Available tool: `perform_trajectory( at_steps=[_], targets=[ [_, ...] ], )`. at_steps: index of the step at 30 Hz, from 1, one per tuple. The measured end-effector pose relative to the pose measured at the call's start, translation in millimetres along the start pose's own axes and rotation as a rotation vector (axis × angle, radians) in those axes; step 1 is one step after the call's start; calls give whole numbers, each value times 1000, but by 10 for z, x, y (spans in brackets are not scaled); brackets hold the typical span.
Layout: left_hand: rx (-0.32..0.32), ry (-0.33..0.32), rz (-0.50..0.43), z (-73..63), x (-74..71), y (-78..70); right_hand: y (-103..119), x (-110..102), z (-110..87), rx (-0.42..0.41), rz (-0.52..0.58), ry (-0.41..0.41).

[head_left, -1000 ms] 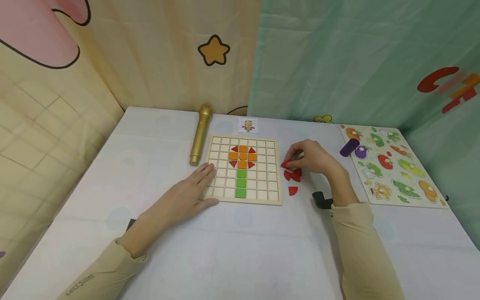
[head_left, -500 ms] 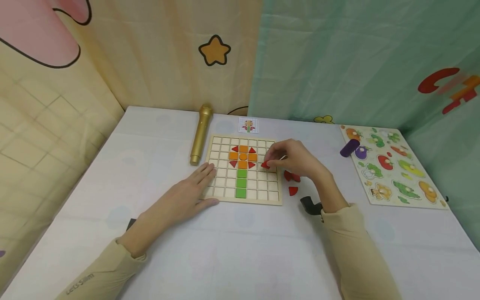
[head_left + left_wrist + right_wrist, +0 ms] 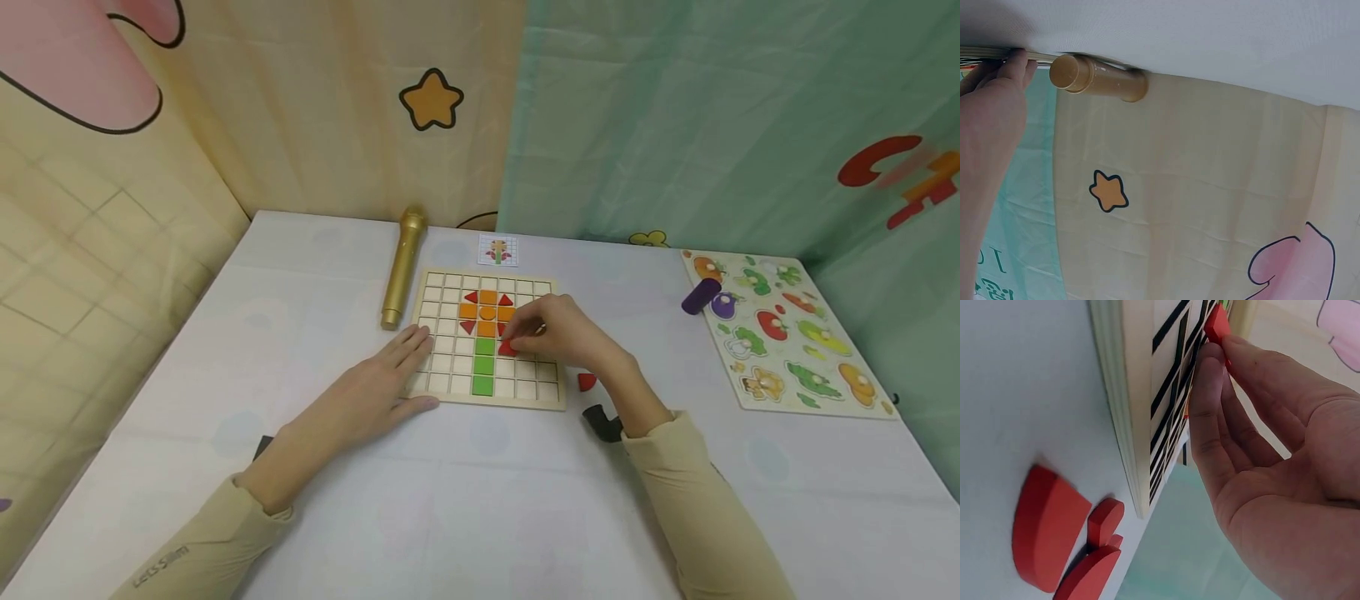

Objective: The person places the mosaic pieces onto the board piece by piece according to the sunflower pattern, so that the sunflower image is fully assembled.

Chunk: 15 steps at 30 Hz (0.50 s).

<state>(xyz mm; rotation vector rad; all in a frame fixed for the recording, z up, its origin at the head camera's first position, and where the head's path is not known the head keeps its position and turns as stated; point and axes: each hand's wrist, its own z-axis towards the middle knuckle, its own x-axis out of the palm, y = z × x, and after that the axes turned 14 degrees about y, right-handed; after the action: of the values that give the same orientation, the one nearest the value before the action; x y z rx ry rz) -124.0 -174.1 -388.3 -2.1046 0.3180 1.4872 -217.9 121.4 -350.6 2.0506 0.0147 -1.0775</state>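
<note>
Red piece (image 3: 507,350), likely light and stiff

The right hand (image 3: 558,332) pinches the red piece over the grid board (image 3: 527,389), beside the top green tile (image 3: 484,347); its thick sides look the best hold. The left hand (image 3: 367,387), fingers extended, rests on the board's left edge.

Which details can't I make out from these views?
Head: some cells of the board, hidden by the right hand.
Head: exact pattern on the picture card, too small.
Right wrist: lowest red piece, cut off by the bottom edge.
Left wrist: board pattern, nearly edge-on, partly behind the left hand.
</note>
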Motion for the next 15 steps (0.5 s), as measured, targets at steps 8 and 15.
perform_trajectory(
  at_steps=[8,15],
  targets=[
    [-1,5,5,8,6,7,30,23,3,-6,-39,-8],
    [7,-10,9,5,6,8,33,14,-3,-8,-55,-7]
  ],
)
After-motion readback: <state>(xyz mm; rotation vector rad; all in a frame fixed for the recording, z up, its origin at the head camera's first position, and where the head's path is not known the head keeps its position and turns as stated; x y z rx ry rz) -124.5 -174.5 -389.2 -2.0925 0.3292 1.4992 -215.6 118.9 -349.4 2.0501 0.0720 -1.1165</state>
